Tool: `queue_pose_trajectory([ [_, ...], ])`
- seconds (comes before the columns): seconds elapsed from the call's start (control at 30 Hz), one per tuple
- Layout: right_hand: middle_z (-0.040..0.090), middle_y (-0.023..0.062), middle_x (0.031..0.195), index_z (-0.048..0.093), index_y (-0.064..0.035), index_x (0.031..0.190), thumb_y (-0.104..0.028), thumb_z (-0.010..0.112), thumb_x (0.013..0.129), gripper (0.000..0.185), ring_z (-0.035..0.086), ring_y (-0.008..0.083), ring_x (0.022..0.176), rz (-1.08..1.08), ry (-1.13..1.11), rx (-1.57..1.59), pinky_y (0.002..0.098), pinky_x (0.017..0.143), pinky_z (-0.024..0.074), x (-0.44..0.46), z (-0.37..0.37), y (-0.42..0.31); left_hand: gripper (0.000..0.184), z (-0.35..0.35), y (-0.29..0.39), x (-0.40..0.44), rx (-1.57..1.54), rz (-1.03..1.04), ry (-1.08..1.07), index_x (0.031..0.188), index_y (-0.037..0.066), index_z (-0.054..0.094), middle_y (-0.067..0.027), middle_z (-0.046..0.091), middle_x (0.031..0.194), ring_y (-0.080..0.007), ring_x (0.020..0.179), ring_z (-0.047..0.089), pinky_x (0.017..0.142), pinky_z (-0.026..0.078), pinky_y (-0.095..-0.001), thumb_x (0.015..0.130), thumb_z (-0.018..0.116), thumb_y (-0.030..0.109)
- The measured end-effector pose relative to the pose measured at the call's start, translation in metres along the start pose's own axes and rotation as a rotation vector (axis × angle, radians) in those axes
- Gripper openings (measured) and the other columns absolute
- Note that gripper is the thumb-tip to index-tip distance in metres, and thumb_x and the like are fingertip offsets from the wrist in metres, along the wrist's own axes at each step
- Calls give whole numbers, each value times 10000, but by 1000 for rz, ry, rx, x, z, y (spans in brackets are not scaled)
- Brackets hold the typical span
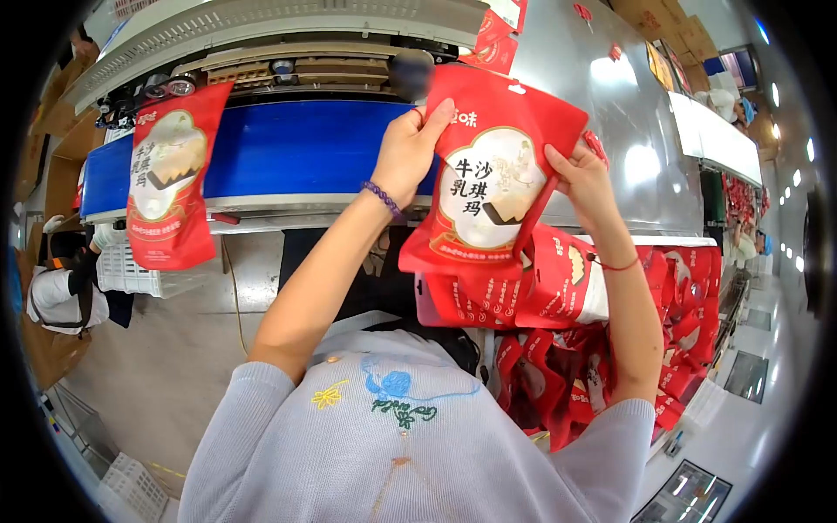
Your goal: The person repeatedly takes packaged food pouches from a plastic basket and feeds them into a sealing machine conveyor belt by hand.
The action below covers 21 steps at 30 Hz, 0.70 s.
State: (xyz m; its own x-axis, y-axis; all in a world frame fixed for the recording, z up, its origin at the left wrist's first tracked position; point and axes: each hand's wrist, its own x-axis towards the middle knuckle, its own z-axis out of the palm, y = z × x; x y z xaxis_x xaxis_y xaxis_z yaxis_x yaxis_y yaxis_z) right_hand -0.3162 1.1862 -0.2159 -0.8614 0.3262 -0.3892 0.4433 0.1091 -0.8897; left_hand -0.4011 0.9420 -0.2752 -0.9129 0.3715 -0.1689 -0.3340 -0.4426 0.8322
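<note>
A red snack bag (501, 196) with a pale label and dark lettering is held up in front of me by both hands. My left hand (410, 155) is closed on its left edge near the top, thumb on the front. On the opposite side, my right hand (586, 185) pinches the right edge. The bag's front faces me, and it looks tilted slightly. Another red snack bag (172, 174) is at the left part of the blue conveyor belt (301, 144), reaching over the belt's near edge. Many similar bags (571, 283) are piled below my right forearm.
A metal table (628, 113) extends to the right of the belt, with red bags (497, 44) at its far left side. Machine parts (296, 70) run behind the belt. At left are a white crate (144, 266) and a person (65, 292). Cardboard boxes (658, 22) are stacked at the back right.
</note>
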Motion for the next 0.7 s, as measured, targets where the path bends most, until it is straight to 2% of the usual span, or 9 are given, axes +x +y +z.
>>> queue_pose_trajectory([
  [0.13, 694, 61, 1031, 626, -14, 1129, -261, 603, 970, 295, 669, 100, 872, 65, -51, 123, 255, 772, 555, 17, 6, 16, 397, -15, -5, 21, 860, 147, 152, 907, -49, 700, -71, 700, 799, -85, 725, 607, 685, 464, -237, 922, 655, 346],
  [0.17, 692, 63, 1027, 616, -14, 1127, -263, 596, 973, 294, 670, 100, 869, 68, -59, 133, 250, 769, 555, 22, 7, 20, 429, -16, -4, 26, 831, 94, 193, 770, 11, 698, -206, 651, 746, -357, 707, 635, 636, 476, -399, 873, 631, 422],
  [0.37, 662, 79, 999, 549, -2, 1093, -143, 627, 927, 232, 665, 131, 856, 23, 40, 171, 266, 711, 560, 37, 15, 11, 360, -29, -8, 64, 733, -77, 256, 842, -10, 690, -253, 672, 880, -409, 858, 639, 757, 485, -445, 850, 603, 340],
  [0.4, 662, 79, 999, 549, -2, 1093, -143, 627, 927, 232, 665, 131, 856, 30, 45, 179, 266, 711, 560, 38, 18, 9, 360, -32, -9, 64, 741, -84, 250, 842, -10, 690, -253, 672, 880, -409, 858, 639, 757, 485, -445, 850, 603, 340],
  [0.47, 655, 64, 963, 556, -17, 1034, -136, 643, 911, 192, 661, 129, 836, -36, 90, 149, 248, 676, 548, 42, 32, 3, 241, -41, -9, 62, 442, 3, 274, 717, 100, 575, 45, 400, 533, -79, 397, 319, 368, 205, -265, 862, 667, 270],
  [0.57, 647, 39, 945, 600, -37, 971, -175, 666, 903, 167, 637, 124, 799, -81, 48, 142, 265, 684, 537, 70, 47, 12, 250, -100, -21, 84, 528, 255, 97, 711, 129, 565, 62, 356, 522, -70, 393, 300, 366, 210, -250, 858, 682, 294],
  [0.6, 647, 21, 925, 623, -46, 954, -198, 673, 903, 168, 628, 119, 796, -97, -17, 82, 277, 695, 535, 74, 44, 16, 228, -60, 17, 49, 393, -16, 304, 749, 120, 587, 54, 353, 532, -65, 401, 307, 378, 223, -239, 863, 682, 293],
  [0.63, 656, 23, 896, 648, -52, 947, -209, 668, 899, 166, 625, 122, 796, -82, -60, 125, 285, 709, 530, 66, 44, 13, 251, -77, 21, 46, 345, -47, 201, 827, 81, 620, 38, 405, 551, -75, 407, 334, 392, 260, -229, 875, 675, 321],
  [0.7, 665, 24, 867, 672, -58, 940, -220, 664, 895, 168, 622, 126, 796, -66, -85, 162, 294, 723, 526, 44, 24, -1, 334, -82, 55, 6, 682, -139, 208, 958, 18, 647, -33, 573, 658, -99, 475, 475, 421, 337, -230, 919, 623, 348],
])
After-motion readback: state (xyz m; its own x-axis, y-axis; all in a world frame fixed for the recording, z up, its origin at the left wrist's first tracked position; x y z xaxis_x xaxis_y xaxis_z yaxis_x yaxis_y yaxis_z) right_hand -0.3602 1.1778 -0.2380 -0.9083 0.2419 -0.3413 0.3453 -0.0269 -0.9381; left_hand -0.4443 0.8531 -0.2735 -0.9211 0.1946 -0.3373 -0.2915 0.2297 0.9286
